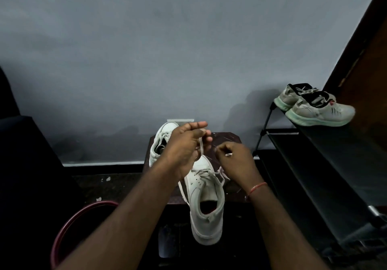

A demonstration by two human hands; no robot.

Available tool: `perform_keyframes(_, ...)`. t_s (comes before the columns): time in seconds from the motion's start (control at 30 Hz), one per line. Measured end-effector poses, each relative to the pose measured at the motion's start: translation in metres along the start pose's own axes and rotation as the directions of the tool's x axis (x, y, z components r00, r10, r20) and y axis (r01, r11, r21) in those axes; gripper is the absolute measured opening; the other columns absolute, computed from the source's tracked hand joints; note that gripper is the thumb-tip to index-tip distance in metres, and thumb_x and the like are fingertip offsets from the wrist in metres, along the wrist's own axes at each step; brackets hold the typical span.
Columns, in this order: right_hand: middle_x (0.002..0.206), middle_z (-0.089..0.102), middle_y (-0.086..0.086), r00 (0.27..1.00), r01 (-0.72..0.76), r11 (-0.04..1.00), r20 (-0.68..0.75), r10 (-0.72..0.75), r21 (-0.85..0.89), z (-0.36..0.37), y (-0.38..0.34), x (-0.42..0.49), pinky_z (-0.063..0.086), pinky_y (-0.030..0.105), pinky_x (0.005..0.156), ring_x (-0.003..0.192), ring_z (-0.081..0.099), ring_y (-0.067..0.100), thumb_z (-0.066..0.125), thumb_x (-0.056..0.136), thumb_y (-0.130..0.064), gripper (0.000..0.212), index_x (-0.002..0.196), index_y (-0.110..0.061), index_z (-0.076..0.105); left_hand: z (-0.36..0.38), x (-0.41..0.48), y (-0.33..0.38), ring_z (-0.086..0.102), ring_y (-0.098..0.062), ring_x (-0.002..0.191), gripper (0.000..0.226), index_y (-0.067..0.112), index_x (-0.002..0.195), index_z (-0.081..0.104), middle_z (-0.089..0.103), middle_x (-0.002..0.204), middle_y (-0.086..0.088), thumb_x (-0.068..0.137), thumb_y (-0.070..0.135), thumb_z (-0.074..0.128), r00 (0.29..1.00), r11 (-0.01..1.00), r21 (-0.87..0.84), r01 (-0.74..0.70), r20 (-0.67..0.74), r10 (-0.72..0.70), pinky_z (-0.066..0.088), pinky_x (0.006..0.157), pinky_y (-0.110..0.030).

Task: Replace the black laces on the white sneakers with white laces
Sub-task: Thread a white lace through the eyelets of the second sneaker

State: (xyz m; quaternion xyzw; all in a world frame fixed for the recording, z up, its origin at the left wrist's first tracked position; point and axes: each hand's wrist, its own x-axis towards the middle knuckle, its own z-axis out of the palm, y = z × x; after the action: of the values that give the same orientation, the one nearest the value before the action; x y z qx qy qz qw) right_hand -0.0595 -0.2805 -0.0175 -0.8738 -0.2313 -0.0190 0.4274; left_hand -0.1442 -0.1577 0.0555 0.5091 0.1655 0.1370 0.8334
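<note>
White sneaker (206, 213) lies on the dark table (228, 142), heel past its near edge. Left hand (184, 146) pinches the white lace (201, 144) raised above the toe. Right hand (236, 160) pinches a lace tip just beside it.

near sneaker (206, 213) on table (230, 142) | 2nd sneaker (167, 127) behind-L | shoe pair (318, 110) on rack (335, 148) R

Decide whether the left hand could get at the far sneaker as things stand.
Probably yes: the left hand is right by the far sneaker, nothing between them, but its fingers hold a lace it must drop first.
</note>
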Motion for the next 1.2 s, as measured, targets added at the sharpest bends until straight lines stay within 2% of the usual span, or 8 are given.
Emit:
perform_keyframes(0.2, 0.083, 0.072, 0.007, 0.947, -0.255, 0.441, 0.314, -0.066, 0.861, -0.006, -0.062, -0.027, 0.055, 0.031, 0.073, 0.078, 0.067, 0.018, 0.051, 0.099, -0.032, 0.033, 0.102, -0.005, 0.068, 0.021, 0.005, 0.019, 0.055, -0.017, 0.063, 0.027, 0.001, 0.095, 0.052, 0.054, 0.076, -0.012, 0.09, -0.017, 0.033, 0.997, 0.954, -0.295, -0.054, -0.06, 0.038, 0.051, 0.054, -0.019)
perform_keyframes(0.4, 0.065, 0.054, 0.009, 0.955, -0.275, 0.498, 0.293, 0.044, 0.823, -0.007, -0.056, -0.02, 0.047, 0.028, 0.054, 0.05, 0.051, 0.015, 0.06, 0.093, -0.008, 0.007, 0.087, -0.005, 0.062, -0.007, 0.008, 0.023, 0.045, -0.002, 0.042, 0.018, 0.006, 0.097, 0.063, 0.061, 0.076, -0.002, 0.094, -0.004, 0.048, 0.984, 0.977, 0.162, -0.141, -0.084, 0.156, 0.034, 0.039, -0.013)
perform_keyframes(0.57, 0.065, 0.057, 0.002, 0.982, -0.189, 0.561, 0.164, 0.097, 0.806, -0.027, -0.051, -0.002, 0.036, 0.019, 0.04, 0.044, 0.041, 0.007, 0.061, 0.092, -0.007, 0.007, 0.089, -0.01, 0.066, -0.029, 0.002, 0.014, 0.043, 0.002, 0.044, 0.022, 0.005, 0.077, 0.069, 0.058, 0.053, 0.009, 0.091, 0.021, 0.065, 0.927, 0.513, 0.79, -0.336, 0.375, 0.031, 0.034, 0.049, -0.014)
perform_keyframes(0.77, 0.071, 0.066, 0.0, 0.99, -0.124, 0.733, 0.135, 0.045, 0.669, -0.03, -0.039, 0.002, 0.034, 0.015, 0.041, 0.047, 0.045, 0.003, 0.059, 0.094, -0.003, 0.012, 0.091, -0.012, 0.066, -0.06, 0.038, 0.009, 0.046, -0.005, 0.039, 0.026, 0.016, 0.071, 0.065, 0.057, 0.06, -0.001, 0.096, 0.018, 0.058, 0.887, 0.812, 0.54, -0.222, -0.233, 0.398, 0.034, 0.049, -0.023)
perform_keyframes(0.87, 0.076, 0.071, 0.001, 0.992, -0.055, 0.868, 0.128, -0.01, 0.493, -0.022, -0.03, -0.001, 0.039, 0.013, 0.049, 0.057, 0.055, 0.001, 0.061, 0.092, -0.004, 0.015, 0.089, -0.017, 0.068, -0.07, 0.032, -0.002, 0.063, -0.026, 0.096, 0.019, 0.016, 0.102, 0.067, 0.06, 0.105, -0.009, 0.089, 0.03, 0.064, 0.887, 0.238, 0.967, -0.096, -0.025, 0.461, 0.045, 0.078, -0.032)
perform_keyframes(0.97, 0.076, 0.072, 0.0, 0.983, -0.016, 0.891, 0.169, -0.068, 0.453, -0.013, -0.035, 0.0, 0.041, 0.009, 0.054, 0.06, 0.06, -0.005, 0.064, 0.09, -0.002, 0.016, 0.087, -0.017, 0.068, -0.057, 0.019, -0.016, 0.028, -0.03, 0.138, 0.067, 0.027, 0.14, 0.038, 0.015, 0.155, -0.01, 0.083, 0.046, 0.067, 0.927, -0.192, 0.98, -0.061, 0.127, 0.354, 0.028, 0.11, -0.048)
perform_keyframes(1.1, 0.072, 0.067, -0.007, 0.972, 0.066, 0.904, 0.176, -0.153, 0.423, -0.009, -0.045, 0.003, 0.044, 0.009, 0.061, 0.062, 0.058, -0.01, 0.064, 0.087, 0.004, 0.019, 0.081, -0.014, 0.067, -0.042, 0.018, -0.019, 0.059, -0.021, 0.109, 0.034, 0.028, 0.12, 0.061, 0.065, 0.119, 0.0, 0.086, 0.025, 0.065, 0.833, -0.049, 0.894, -0.445, 0.433, 0.344, 0.049, 0.089, -0.042)
perform_keyframes(1.2, 0.076, 0.071, -0.006, 0.976, 0.051, 0.92, 0.178, -0.129, 0.389, -0.015, -0.036, 0.007, 0.045, 0.014, 0.064, 0.064, 0.059, -0.007, 0.068, 0.087, -0.005, 0.014, 0.084, -0.018, 0.07, -0.048, 0.024, -0.021, 0.064, -0.014, 0.062, 0.016, 0.019, 0.092, 0.073, 0.071, 0.077, 0.0, 0.089, 0.009, 0.062, 0.899, 0.32, 0.874, -0.365, 0.242, 0.365, 0.055, 0.064, -0.029)
